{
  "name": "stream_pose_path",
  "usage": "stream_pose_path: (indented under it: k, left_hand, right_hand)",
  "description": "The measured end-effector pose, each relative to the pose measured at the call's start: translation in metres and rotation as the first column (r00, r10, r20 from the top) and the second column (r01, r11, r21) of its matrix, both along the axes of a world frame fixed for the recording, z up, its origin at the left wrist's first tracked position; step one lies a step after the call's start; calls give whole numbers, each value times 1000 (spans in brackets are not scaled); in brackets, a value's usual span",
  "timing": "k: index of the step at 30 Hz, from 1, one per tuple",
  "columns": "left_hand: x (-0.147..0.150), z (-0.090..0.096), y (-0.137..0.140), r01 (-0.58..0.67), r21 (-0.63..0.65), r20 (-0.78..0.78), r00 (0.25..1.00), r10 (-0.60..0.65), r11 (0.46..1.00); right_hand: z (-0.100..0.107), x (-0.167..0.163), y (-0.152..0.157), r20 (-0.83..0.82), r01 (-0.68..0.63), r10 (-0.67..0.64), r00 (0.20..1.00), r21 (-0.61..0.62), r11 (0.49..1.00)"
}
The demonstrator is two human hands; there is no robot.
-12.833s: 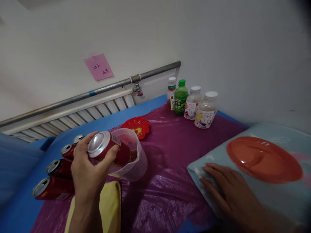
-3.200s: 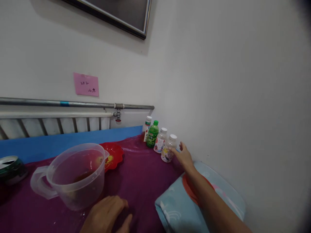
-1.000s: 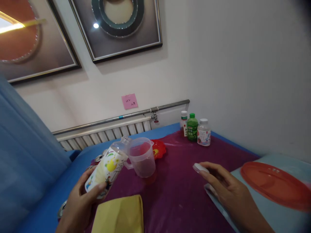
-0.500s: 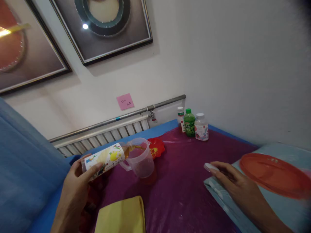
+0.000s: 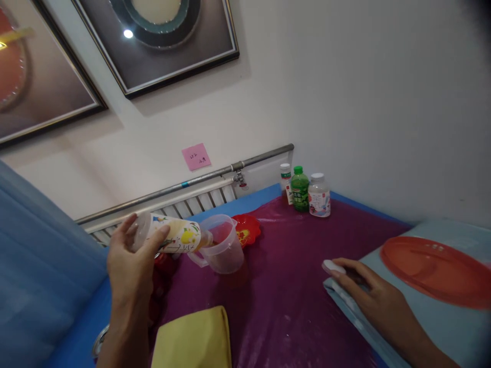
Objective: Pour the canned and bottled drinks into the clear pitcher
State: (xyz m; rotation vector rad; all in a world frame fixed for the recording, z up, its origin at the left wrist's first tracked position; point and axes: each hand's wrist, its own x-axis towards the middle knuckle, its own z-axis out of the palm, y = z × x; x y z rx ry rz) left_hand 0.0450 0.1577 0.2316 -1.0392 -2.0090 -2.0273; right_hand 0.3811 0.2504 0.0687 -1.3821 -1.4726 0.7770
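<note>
My left hand (image 5: pixel 132 255) is wrapped round a clear drink bottle (image 5: pixel 178 236) with a white fruit-print label. The bottle lies nearly level, its mouth at the rim of a translucent measuring jug (image 5: pixel 226 255) on the purple tablecloth. Brownish liquid shows in the bottle's neck; how much is in the jug I cannot make out. Off to the right, my right hand (image 5: pixel 368 291) pinches a white bottle cap (image 5: pixel 333 267) between thumb and fingers, above the edge of a folded light-blue cloth (image 5: pixel 425 327). Behind the jug sits a red flower-shaped dish (image 5: pixel 249 228), partly hidden by it.
Several things surround the jug: a folded yellow cloth (image 5: pixel 194 340) in front, red cans (image 5: pixel 164 266) partly behind my left arm. Farther back stand a green bottle (image 5: pixel 299 191), a white-capped jar (image 5: pixel 319 197) and a slim bottle (image 5: pixel 286 185). An orange lid (image 5: pixel 433 271) lies right.
My left hand has raised the bottle's base, tipping it further toward the jug, and less liquid shows in it. My right hand keeps the cap in nearly the same place.
</note>
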Motion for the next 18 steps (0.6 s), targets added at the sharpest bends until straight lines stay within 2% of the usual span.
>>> stream_pose_path:
  k: [7,15,18]
  left_hand:
    - [8,3,7,-93,-46,-168,982,84,995]
    - [11,3,14,-91,-41,-247,966,78,995]
    - [11,4,8,-90,-79,-204,976,72,993]
  right_hand:
    - [-10,2,2,16,5,-5,1000,25,1000]
    - [-5,0,1,8,23,-23,1000,5,1000]
    - [-6,-1,2,14,30,-31,999,21,999]
